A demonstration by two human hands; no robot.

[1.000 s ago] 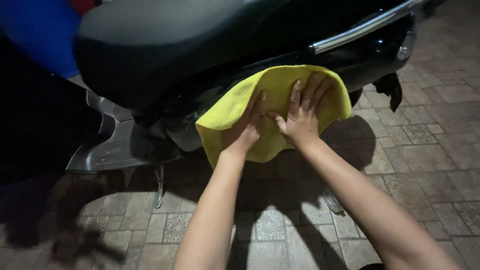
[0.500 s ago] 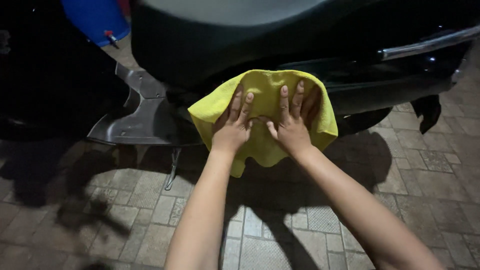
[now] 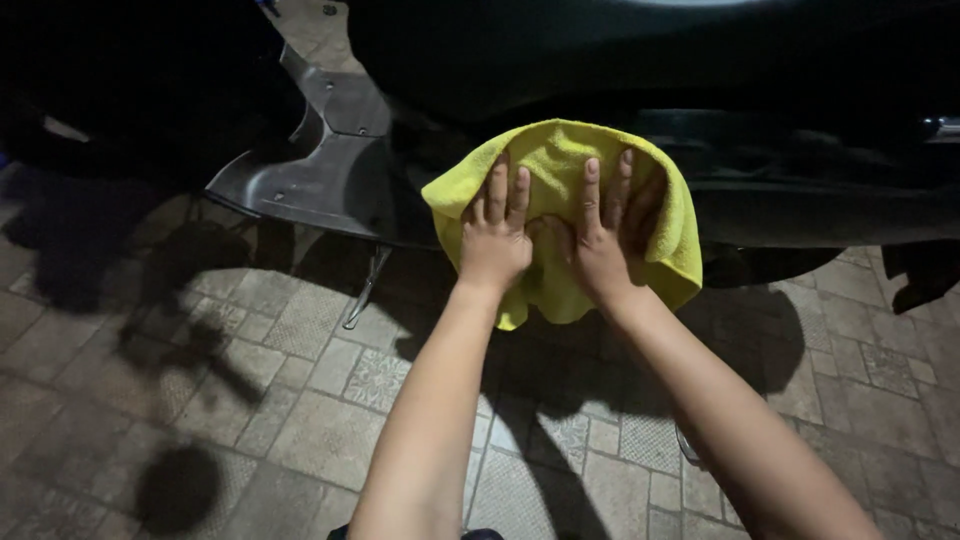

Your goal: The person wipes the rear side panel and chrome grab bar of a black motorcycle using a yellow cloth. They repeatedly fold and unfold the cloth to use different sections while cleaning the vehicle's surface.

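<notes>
Head view: left hand (image 3: 493, 238) and right hand (image 3: 600, 245) lie flat, fingers spread, pressing a yellow cloth (image 3: 560, 160) on a black scooter (image 3: 800, 210). At eight o'clock from the cloth, its kickstand (image 3: 365, 285) meets the paving (image 3: 300, 420).

Cloth (image 3: 560, 180): bright yellow, plain, at 12 o'clock from both hands. Scooter side panel (image 3: 800, 210): glossy black, at 3 o'clock from the cloth. Footboard (image 3: 310, 170): matte dark grey, at 9 o'clock. Paving (image 3: 330, 400): grey-brown rectangular blocks, some finely gridded, at 6 o'clock.
</notes>
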